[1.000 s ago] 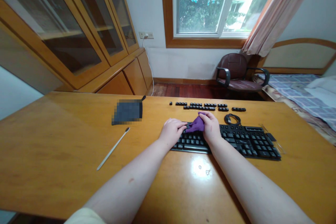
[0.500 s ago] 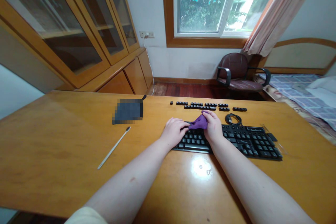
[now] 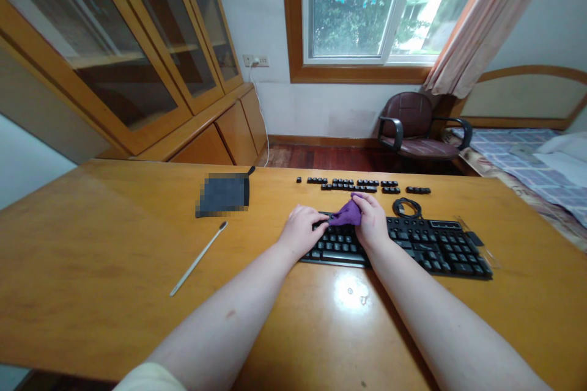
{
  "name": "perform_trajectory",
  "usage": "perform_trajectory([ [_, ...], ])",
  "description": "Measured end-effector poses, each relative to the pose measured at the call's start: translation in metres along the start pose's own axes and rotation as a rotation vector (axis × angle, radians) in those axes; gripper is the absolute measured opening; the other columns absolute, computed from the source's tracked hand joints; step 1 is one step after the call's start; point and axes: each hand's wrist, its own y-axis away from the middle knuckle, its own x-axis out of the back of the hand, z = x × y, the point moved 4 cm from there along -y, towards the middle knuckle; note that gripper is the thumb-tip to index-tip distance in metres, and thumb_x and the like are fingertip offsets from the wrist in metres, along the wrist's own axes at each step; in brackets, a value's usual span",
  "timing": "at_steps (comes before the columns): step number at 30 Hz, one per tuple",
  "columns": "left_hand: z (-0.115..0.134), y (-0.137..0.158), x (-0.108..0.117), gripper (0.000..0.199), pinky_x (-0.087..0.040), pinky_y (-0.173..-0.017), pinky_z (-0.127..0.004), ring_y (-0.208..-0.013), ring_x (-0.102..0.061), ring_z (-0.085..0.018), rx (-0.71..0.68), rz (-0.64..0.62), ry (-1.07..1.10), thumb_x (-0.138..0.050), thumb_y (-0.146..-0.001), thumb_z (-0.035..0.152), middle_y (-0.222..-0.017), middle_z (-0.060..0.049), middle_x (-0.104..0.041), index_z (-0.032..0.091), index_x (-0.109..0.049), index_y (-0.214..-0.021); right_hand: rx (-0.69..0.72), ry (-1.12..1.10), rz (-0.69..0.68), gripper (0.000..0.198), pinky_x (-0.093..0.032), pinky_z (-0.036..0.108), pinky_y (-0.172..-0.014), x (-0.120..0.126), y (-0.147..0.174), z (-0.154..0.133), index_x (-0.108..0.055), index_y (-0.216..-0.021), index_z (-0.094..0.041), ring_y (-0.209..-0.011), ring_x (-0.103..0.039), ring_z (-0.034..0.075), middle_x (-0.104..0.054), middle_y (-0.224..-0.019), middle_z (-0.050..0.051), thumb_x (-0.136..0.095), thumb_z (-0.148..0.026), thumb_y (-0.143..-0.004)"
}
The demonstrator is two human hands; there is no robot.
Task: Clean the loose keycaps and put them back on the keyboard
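A purple cloth [image 3: 347, 214] is bunched over the upper left part of a black keyboard [image 3: 342, 254]. My right hand [image 3: 372, 222] is closed around the cloth's right side. My left hand [image 3: 300, 229] is over the keyboard's left end, thumb and index finger together at the cloth's pointed left tip. What lies under the cloth and fingers is hidden. Loose black keycaps [image 3: 349, 187] stand in rows behind the keyboard, and a coiled black cable [image 3: 406, 208] rests just beyond its back edge.
On the wooden table [image 3: 114, 244], a long toothbrush-like brush [image 3: 199, 259] lies to the left, with a dark pouch [image 3: 224, 194] behind it. Beyond the table stand a glass-fronted cabinet [image 3: 183, 104], an armchair [image 3: 408, 119] and a bed [image 3: 527, 149].
Hardly anything differs. Both hands stay on the cloth at the same spot on the keyboard, and the whole view has shifted very slightly.
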Motion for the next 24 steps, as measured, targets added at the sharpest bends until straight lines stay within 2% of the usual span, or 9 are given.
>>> perform_trajectory([
  [6, 0.0032, 0.0017, -0.0047, 0.022, -0.027, -0.103, -0.047, -0.101, -0.057, -0.019, -0.083, -0.083, -0.007, -0.056, -0.080, 0.026, -0.100, -0.002, -0.068, 0.027, -0.066, -0.099, -0.023, -0.009, 0.016, 0.018, -0.037, 0.026, -0.057, -0.0015, 0.0027, -0.0050, -0.066, -0.074, -0.018, -0.058, -0.049, 0.013, -0.061, -0.065, -0.002, -0.067, -0.029, -0.060],
  [11, 0.0089, 0.0029, -0.0035, 0.019, -0.026, -0.104, -0.047, -0.094, -0.058, -0.017, -0.145, -0.130, -0.024, -0.057, -0.079, 0.027, -0.096, 0.000, -0.069, 0.028, -0.066, -0.096, 0.003, 0.046, 0.005, 0.020, -0.038, 0.027, -0.059, -0.0010, 0.0028, -0.0064, -0.067, -0.076, -0.017, -0.061, -0.050, 0.014, -0.062, -0.069, 0.000, -0.066, -0.031, -0.062],
  [17, 0.0063, 0.0004, 0.0023, 0.016, -0.029, -0.101, -0.043, -0.089, -0.058, -0.017, -0.040, -0.035, 0.000, -0.065, -0.073, 0.032, -0.088, 0.001, -0.068, 0.025, -0.065, -0.088, -0.007, 0.000, -0.011, 0.020, -0.038, 0.026, -0.057, -0.0003, 0.0004, -0.0018, -0.066, -0.075, -0.018, -0.061, -0.051, 0.014, -0.061, -0.067, -0.001, -0.067, -0.032, -0.061],
  [21, 0.0040, -0.0007, 0.0004, 0.014, -0.038, -0.093, -0.037, -0.086, -0.058, -0.018, -0.014, -0.052, 0.012, -0.066, -0.072, 0.032, -0.088, 0.000, -0.068, 0.024, -0.066, -0.083, -0.010, 0.017, -0.005, 0.020, -0.038, 0.026, -0.057, -0.0001, 0.0003, -0.0010, -0.066, -0.075, -0.018, -0.060, -0.050, 0.014, -0.061, -0.067, -0.001, -0.067, -0.032, -0.061],
  [24, 0.0023, -0.0009, -0.0017, 0.016, -0.040, -0.089, -0.036, -0.086, -0.058, -0.019, 0.000, -0.065, 0.014, -0.066, -0.072, 0.032, -0.089, -0.001, -0.068, 0.025, -0.066, -0.086, -0.010, 0.021, -0.005, 0.021, -0.039, 0.027, -0.056, 0.0000, 0.0001, -0.0003, -0.066, -0.076, -0.018, -0.059, -0.050, 0.015, -0.062, -0.067, -0.001, -0.067, -0.033, -0.061],
])
